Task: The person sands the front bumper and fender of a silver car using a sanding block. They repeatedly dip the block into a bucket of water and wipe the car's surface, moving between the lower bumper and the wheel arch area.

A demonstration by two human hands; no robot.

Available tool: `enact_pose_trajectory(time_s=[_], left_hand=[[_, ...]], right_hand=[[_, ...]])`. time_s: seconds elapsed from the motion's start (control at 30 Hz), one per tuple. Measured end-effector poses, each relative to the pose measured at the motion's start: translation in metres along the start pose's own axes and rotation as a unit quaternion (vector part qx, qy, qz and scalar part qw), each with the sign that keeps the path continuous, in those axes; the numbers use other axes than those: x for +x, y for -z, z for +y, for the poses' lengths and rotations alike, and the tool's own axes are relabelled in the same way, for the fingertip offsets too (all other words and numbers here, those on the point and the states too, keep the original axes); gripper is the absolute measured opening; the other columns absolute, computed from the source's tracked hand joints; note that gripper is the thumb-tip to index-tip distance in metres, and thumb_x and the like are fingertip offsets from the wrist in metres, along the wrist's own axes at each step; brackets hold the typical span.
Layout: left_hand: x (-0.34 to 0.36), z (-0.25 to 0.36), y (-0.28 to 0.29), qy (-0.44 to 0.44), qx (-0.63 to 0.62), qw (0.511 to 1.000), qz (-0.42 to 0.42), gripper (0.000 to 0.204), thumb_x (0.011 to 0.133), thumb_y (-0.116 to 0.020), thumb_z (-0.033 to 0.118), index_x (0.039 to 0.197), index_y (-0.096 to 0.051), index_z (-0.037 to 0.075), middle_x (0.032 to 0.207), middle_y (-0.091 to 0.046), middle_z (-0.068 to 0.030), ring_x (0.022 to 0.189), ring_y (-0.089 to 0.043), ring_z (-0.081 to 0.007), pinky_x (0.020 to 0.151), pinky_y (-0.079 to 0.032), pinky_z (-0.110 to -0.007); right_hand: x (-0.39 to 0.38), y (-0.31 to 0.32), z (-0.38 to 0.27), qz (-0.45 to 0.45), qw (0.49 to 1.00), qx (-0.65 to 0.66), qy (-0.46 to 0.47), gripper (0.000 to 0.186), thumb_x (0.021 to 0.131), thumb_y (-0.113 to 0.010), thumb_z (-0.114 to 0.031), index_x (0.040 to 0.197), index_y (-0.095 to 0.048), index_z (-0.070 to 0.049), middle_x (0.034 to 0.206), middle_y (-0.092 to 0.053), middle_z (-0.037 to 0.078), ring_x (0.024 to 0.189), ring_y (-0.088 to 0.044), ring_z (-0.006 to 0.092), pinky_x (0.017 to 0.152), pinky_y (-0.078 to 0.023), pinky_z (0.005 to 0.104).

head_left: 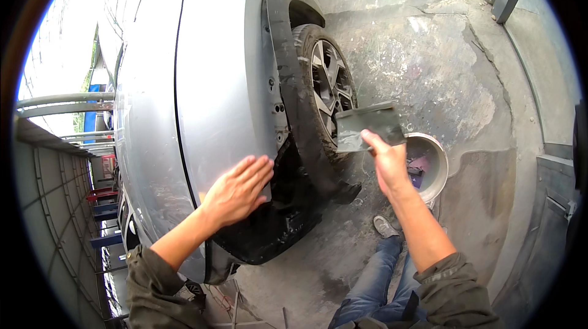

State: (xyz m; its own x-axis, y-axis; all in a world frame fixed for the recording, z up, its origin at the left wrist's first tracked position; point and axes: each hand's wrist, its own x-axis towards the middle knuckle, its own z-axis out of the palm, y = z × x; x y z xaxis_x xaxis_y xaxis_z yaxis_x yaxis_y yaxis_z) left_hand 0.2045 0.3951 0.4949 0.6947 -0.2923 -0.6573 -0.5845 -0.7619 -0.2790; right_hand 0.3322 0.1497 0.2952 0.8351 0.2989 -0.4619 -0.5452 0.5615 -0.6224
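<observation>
My left hand (239,187) lies flat with its fingers stretched out on the silver car's fender (214,115), close to the wheel arch edge. My right hand (388,160) grips a flat, dark grey-green rectangular sheet (369,127), thumb on top and the other fingers hidden beneath. Pale smears mark the sheet, and I cannot tell its exact kind. It is held away from the fender, in front of the wheel (331,78) in this view. The wheel arch liner (297,96) hangs loose, black and dusty, and bare brackets show along the fender's edge.
A white bucket (442,167) with something purple in it stands on the stained concrete floor (416,78), below my right forearm. A metal cabinet (551,206) is at the right. Metal bars (67,108) and racks line the left side. My shoe (386,226) is beside the bucket.
</observation>
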Motion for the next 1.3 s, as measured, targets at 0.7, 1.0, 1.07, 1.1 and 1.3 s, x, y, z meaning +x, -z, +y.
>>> enact_pose_trajectory(time_s=[0.7, 1.0, 1.07, 1.1, 1.3], left_hand=[[-0.166, -0.108, -0.038, 0.372, -0.186, 0.853, 0.315, 0.084, 0.1, -0.049, 0.056, 0.164, -0.027, 0.004, 0.171, -0.022, -0.0198, 0.159, -0.018, -0.0385, 0.128, -0.018, -0.051], [-0.17, -0.105, -0.038, 0.384, -0.189, 0.851, 0.304, 0.089, 0.1, -0.042, 0.064, 0.164, -0.025, 0.005, 0.171, -0.021, -0.0201, 0.159, -0.018, -0.0389, 0.128, -0.016, -0.053], [-0.168, -0.107, -0.039, 0.378, -0.178, 0.857, 0.302, 0.088, 0.101, -0.043, 0.063, 0.164, -0.025, 0.005, 0.171, -0.022, -0.0203, 0.159, -0.018, -0.0386, 0.128, -0.017, -0.052], [-0.167, -0.108, -0.039, 0.374, -0.171, 0.86, 0.302, 0.087, 0.101, -0.043, 0.062, 0.164, -0.025, 0.004, 0.171, -0.022, -0.0203, 0.159, -0.019, -0.0385, 0.128, -0.017, -0.051], [-0.163, -0.109, -0.037, 0.367, -0.184, 0.85, 0.329, 0.083, 0.099, -0.054, 0.051, 0.162, -0.03, 0.003, 0.17, -0.025, -0.0202, 0.158, -0.02, -0.0382, 0.128, -0.019, -0.049]], right_hand=[[0.054, -0.224, 0.056, -0.263, 0.645, -0.553, 0.458, 0.096, 0.105, -0.031, -0.067, 0.162, -0.013, 0.009, 0.17, -0.002, 0.03, 0.16, 0.002, 0.0388, 0.131, -0.004, 0.0496], [-0.098, -0.168, 0.11, -0.299, 0.675, -0.538, 0.408, 0.098, 0.1, -0.056, -0.056, 0.158, -0.021, 0.015, 0.168, -0.01, 0.034, 0.158, -0.008, 0.0475, 0.129, -0.009, 0.0536], [-0.068, -0.174, 0.084, -0.337, 0.679, -0.508, 0.409, 0.095, 0.101, -0.054, -0.054, 0.159, -0.019, 0.012, 0.169, -0.008, 0.033, 0.159, -0.006, 0.0446, 0.13, -0.008, 0.0526], [-0.034, -0.187, 0.074, -0.324, 0.663, -0.519, 0.432, 0.091, 0.105, -0.047, -0.055, 0.16, -0.016, 0.011, 0.17, -0.006, 0.03, 0.16, -0.002, 0.0407, 0.13, -0.005, 0.051], [0.055, -0.265, 0.047, -0.199, 0.717, -0.557, 0.369, 0.088, 0.109, -0.031, -0.058, 0.162, -0.01, 0.008, 0.171, -0.003, 0.028, 0.161, 0.003, 0.0374, 0.131, -0.001, 0.0483]])
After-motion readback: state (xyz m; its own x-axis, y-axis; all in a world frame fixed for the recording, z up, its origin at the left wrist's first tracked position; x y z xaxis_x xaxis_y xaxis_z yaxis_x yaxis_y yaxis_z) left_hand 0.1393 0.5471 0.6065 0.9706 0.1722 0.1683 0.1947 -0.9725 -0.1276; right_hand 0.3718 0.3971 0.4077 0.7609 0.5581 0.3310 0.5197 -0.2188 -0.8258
